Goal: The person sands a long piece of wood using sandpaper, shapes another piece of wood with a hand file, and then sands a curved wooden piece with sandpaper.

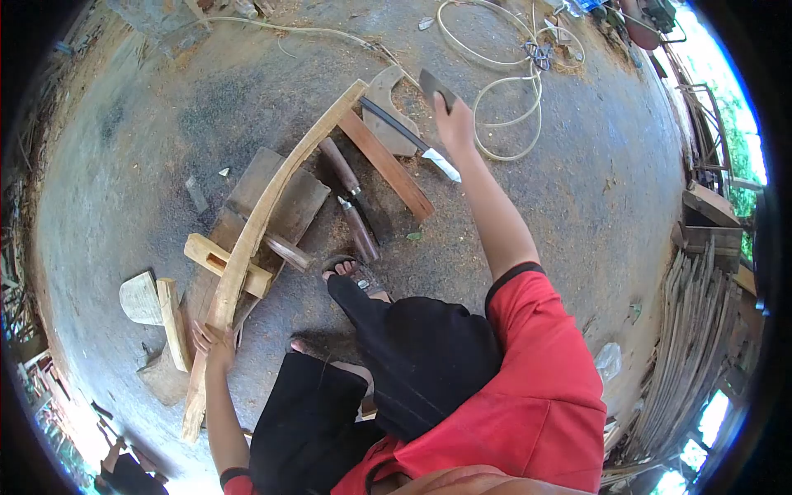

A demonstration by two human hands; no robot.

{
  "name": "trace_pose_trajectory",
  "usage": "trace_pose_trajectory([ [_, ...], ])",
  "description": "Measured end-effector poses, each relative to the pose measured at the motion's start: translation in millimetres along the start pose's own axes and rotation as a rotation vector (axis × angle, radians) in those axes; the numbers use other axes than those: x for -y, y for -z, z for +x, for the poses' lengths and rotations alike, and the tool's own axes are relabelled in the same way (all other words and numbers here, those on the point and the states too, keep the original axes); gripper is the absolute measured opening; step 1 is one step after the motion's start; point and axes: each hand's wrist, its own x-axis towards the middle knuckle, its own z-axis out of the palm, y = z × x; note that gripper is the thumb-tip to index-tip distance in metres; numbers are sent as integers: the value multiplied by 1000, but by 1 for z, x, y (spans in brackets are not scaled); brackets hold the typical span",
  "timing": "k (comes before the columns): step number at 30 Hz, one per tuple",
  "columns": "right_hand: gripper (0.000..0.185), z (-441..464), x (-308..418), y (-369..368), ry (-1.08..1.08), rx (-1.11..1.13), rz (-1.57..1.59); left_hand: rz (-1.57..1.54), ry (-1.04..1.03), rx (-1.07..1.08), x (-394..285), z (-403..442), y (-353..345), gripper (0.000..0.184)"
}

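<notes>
A long curved wooden piece lies across a low wooden block in front of me. My left hand rests on its lower part, fingers apart and pressed against the wood. Out to the right, past the upper end of the piece, my right hand is closed round a flat, dark, thin plate, raised above the floor. Below that hand, a dark bar with a pale end lies on a curved flat board.
Near my feet lie wooden-handled tools and a reddish wooden strip. A notched block sits by the curved piece. Coiled tubing is at the upper right, stacked thin sticks at the right. Part of another person shows lower left.
</notes>
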Motion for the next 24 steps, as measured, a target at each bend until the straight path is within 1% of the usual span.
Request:
trace_pose_trajectory([
  [1,31,-4,-9,4,-2,-3,0,2,-2,-1,-2,-1,2,81],
  [3,34,-17,-23,9,-59,11,158,-26,-8,5,-5,-5,6,81],
  [4,34,-24,-27,7,-62,9,160,-23,-8,4,-1,-3,-1,81],
  [6,36,-40,-30,0,-144,108,383,-206,-16,-273,8,4,-22,87],
  [7,36,-47,-29,-6,-145,106,387,-204,-16,-277,-6,-12,-5,87],
  [9,43,-60,-22,-22,-204,241,511,28,161,-223,-34,-42,27,91],
  [10,43,-67,-21,-31,-204,235,516,32,159,-230,-29,-40,21,91],
  [12,47,-79,-19,-41,-2,509,219,-11,132,-396,-16,-34,7,92],
  [13,47,-81,-19,-40,-3,509,220,-10,132,-395,-10,-31,7,92],
  [15,47,-82,-18,-38,-61,499,74,36,81,-357,-2,-29,6,90],
  [16,45,-79,-25,-36,-119,420,134,33,80,-360,0,-29,5,90],
  [18,40,-65,-45,-32,-275,271,217,-5,94,-466,8,-31,0,89],
  [20,39,-49,-84,-33,-252,146,128,-23,117,-496,21,-30,-10,89],
  [21,41,-45,-85,-20,-258,136,79,-43,144,-520,28,-30,-17,89],
  [22,41,-42,-101,-19,-208,134,-29,-43,149,-519,37,-28,-27,89],
  [23,42,-39,-115,-19,-156,131,-136,-27,137,-484,45,-26,-37,89],
  [24,42,-40,-116,-15,-154,133,-136,-10,123,-449,49,-28,-42,90],
])
